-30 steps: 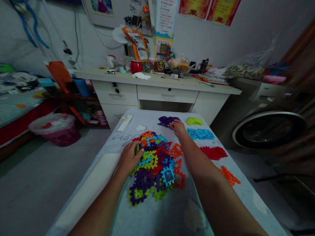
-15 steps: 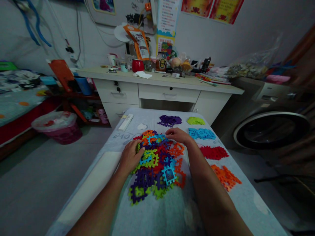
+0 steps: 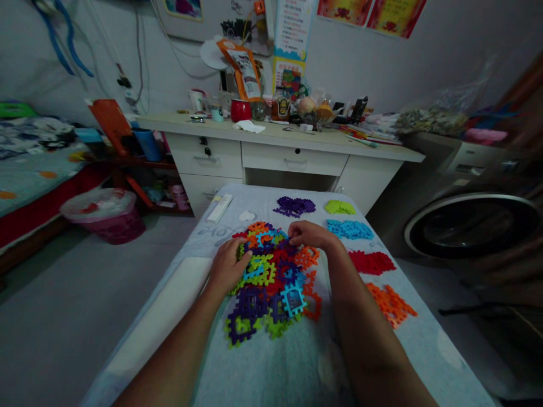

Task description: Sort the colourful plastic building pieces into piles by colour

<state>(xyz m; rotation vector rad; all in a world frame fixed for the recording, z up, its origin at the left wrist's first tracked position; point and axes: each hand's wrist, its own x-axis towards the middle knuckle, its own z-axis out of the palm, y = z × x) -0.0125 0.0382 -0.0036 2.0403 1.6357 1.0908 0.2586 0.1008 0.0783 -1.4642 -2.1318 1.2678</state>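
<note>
A mixed pile of toothed plastic interlocking tiles (image 3: 280,274) in purple, green, orange, red and blue lies on the cloth-covered table (image 3: 271,373). My left hand (image 3: 229,264) rests against the pile's left side, thumb apart from the fingers, touching green tiles. At the pile's upper right, my right hand (image 3: 311,233) has its fingers pinched on a tile, which is mostly hidden and looks purple. Sorted by colour on the far and right sides are a purple heap (image 3: 294,206), a green heap (image 3: 339,207), a blue heap (image 3: 349,229), a red heap (image 3: 371,262) and an orange heap (image 3: 390,304).
A white narrow box (image 3: 219,208) lies at the table's far left. Beyond stands a white desk (image 3: 292,135) with jars and a red mug (image 3: 241,110). A washing machine (image 3: 458,198) is at right, a pink bin (image 3: 104,215) on the left floor.
My right hand's fingers have curled down and closed into a pinch at the pile's upper right. My left hand stays at the pile's left side. The view has shifted slightly.
</note>
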